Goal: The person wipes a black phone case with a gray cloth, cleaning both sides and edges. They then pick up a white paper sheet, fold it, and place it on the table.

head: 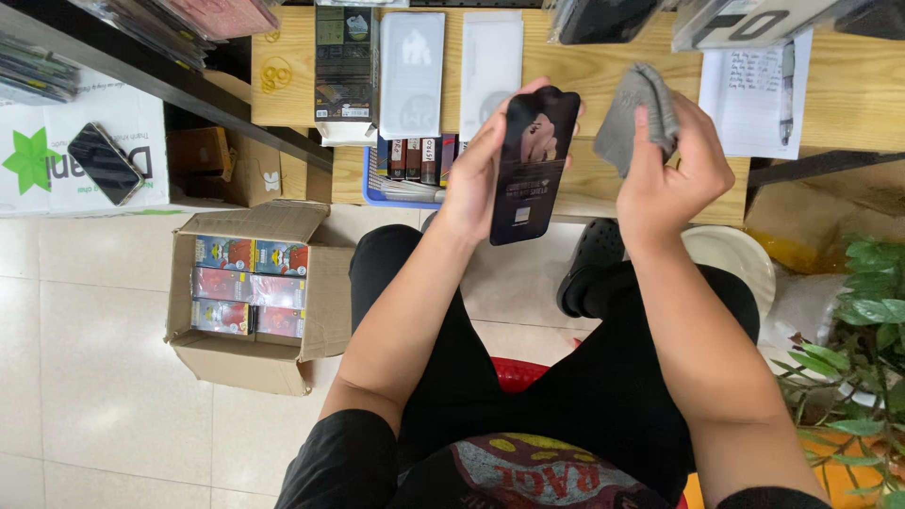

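Two hands up: left hand [476, 174] grips black phone [530, 162]; right hand [671, 174], grey cloth [636, 115].

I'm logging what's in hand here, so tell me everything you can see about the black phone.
The black phone is a flat, glossy slab with rounded corners, held upright and slightly tilted above the person's lap, in front of the wooden table edge. The left hand grips its left edge. Its dark face carries a reflection and a small pale sticker low down. The right hand beside it holds a grey cloth, not touching it.

A cardboard box [253, 300] of colourful packets is sitting on the floor left of the wooden table [848, 90]. A notepad [751, 94] is lying on the table, and a green plant [863, 349] is standing below its right end.
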